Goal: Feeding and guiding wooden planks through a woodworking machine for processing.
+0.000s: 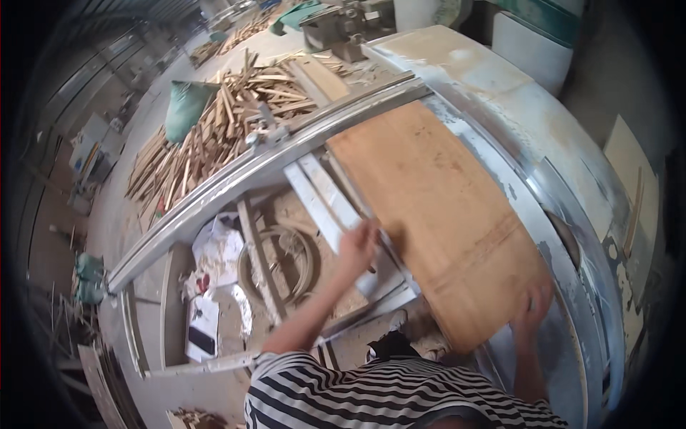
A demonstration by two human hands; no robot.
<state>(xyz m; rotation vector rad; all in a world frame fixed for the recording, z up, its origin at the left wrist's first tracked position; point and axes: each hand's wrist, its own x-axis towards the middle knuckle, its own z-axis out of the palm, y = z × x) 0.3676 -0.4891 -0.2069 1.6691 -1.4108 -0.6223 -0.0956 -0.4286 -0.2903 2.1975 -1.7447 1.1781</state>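
A broad orange-brown wooden board (443,214) lies flat on the metal saw table (493,164). My right hand (532,307) is at the board's near right edge, fingers bent over it and gripping it. Close to the board's left edge, my left hand (359,244) is closed above the pale metal rails (314,196). Whatever its fingers hold, if anything, is hidden. Part of the board's left edge passes just beyond that hand.
A long metal beam (214,187) crosses left of the board. Inside the open frame below lie a coiled hose (309,275) and a dark phone (201,341). Scrap wood strips (207,136) and a green sack (187,111) lie beyond. White-and-green drums (532,53) stand far right.
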